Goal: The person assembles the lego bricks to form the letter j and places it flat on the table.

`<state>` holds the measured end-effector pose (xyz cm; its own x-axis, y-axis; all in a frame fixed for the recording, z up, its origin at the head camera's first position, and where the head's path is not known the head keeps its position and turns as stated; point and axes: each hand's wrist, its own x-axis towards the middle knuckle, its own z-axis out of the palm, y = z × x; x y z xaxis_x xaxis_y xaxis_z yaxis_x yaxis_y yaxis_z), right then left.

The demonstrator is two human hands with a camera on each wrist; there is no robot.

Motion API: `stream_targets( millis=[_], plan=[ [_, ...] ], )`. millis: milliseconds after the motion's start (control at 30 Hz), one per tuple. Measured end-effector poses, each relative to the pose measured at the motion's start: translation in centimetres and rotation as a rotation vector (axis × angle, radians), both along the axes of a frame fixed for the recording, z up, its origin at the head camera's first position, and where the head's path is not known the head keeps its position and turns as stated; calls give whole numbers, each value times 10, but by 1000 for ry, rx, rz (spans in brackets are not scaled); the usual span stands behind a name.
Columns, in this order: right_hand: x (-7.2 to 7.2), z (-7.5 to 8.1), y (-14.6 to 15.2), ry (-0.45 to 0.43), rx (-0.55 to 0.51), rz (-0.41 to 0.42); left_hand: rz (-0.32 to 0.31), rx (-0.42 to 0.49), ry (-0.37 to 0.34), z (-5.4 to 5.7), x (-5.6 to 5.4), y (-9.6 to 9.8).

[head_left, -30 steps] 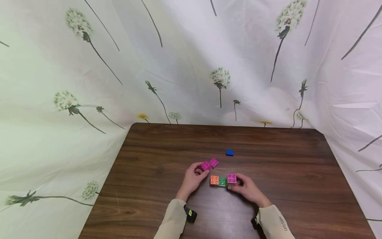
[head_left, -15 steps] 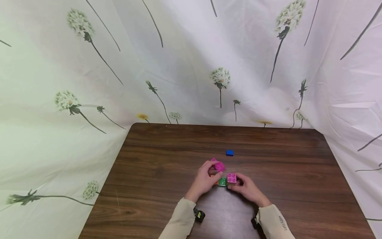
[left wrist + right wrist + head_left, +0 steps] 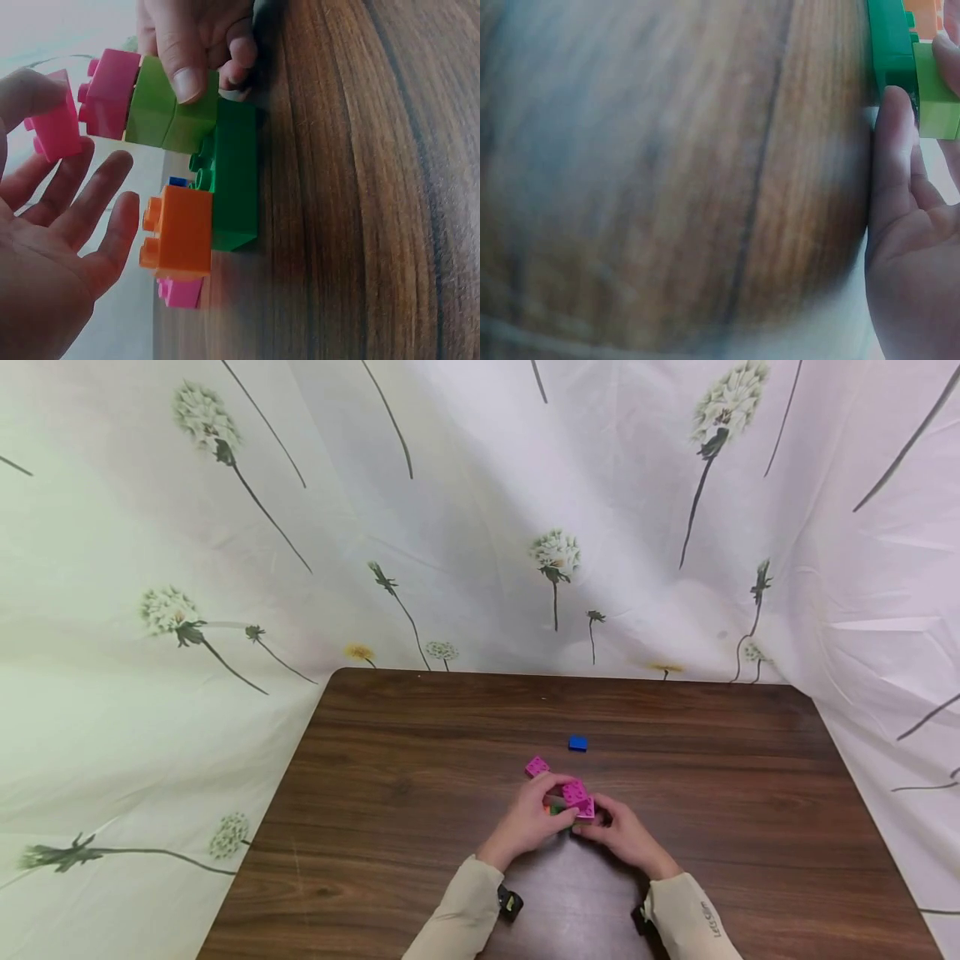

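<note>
1. The left hand (image 3: 525,822) has come rightward, past the orange block, over the stack. Its thumb and fingers pinch a small pink block (image 3: 52,124), the other fingers spread loosely.
2. The loose pink block (image 3: 536,767) lies just beyond the left hand, out of the way.
3. The orange block (image 3: 184,232) sits on the left end of the dark green block (image 3: 236,180), bare studs beside it. From above, the left hand hides most of both.
4. The pinched pink block now hangs tilted just over the stack, so I judge its position close but its angle uneven. Whether it touches the studs I cannot tell.
5. The blue block (image 3: 577,743) lies alone on the table (image 3: 712,743), farther from the person and clear of both hands.
6. The stack's pink top block (image 3: 112,97) sits on a light green section (image 3: 172,109) at the dark green block's right end.
7. The right hand (image 3: 622,839) has stayed put, gripping that light green section and steadying the stack.
</note>
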<state>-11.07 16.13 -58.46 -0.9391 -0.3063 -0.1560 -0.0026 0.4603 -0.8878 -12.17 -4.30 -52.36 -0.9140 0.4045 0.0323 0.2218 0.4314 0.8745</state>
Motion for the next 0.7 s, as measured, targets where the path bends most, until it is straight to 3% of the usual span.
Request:
stream_targets(
  millis=[500, 700],
  plan=[
    [1, 1, 1, -50, -20, 1, -65, -35, -34, 3, 3, 6],
    [1, 1, 1, -32, -15, 5, -83, -41, 7, 3, 2, 6]
  ],
)
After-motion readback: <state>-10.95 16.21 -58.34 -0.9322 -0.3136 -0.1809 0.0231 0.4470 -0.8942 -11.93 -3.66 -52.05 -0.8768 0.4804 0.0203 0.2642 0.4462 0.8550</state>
